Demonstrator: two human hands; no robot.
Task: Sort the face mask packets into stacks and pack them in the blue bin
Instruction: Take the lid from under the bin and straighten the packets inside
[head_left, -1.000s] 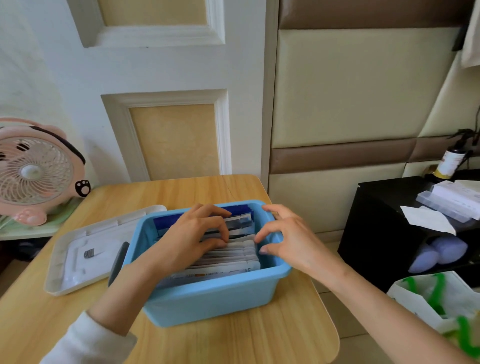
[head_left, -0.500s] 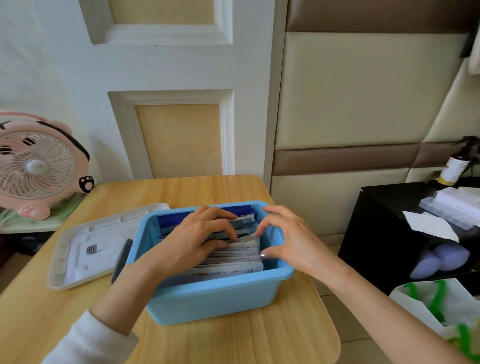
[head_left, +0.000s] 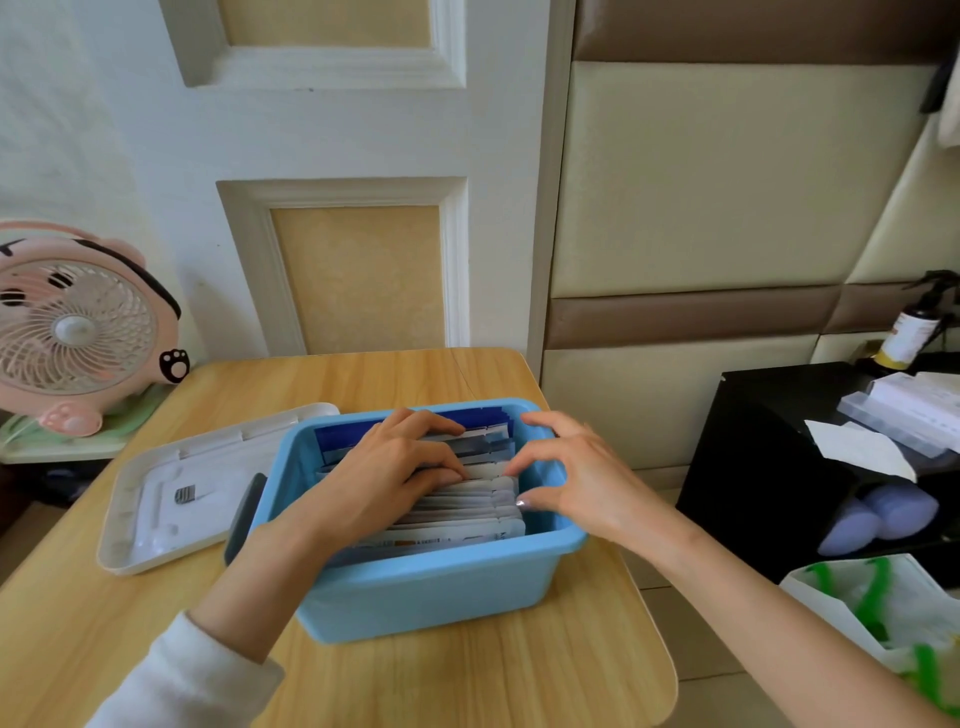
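The blue bin (head_left: 431, 592) sits towards the table's (head_left: 363, 374) right edge, its right rim close to that edge; bare wood lies open behind it and in front; a white lid (head_left: 156, 499) lies just beside it on the left. The packets (head_left: 467, 514) stand on edge in a row inside, with a gap between their right ends and the bin's right wall. The left hand (head_left: 384, 467) curls over their tops, fingers tucked among them; the right hand (head_left: 576, 478) arches in that gap, thumb and a bent finger pinching a bundle. Since half a second ago both hands have barely shifted; bin and lid lie as before.
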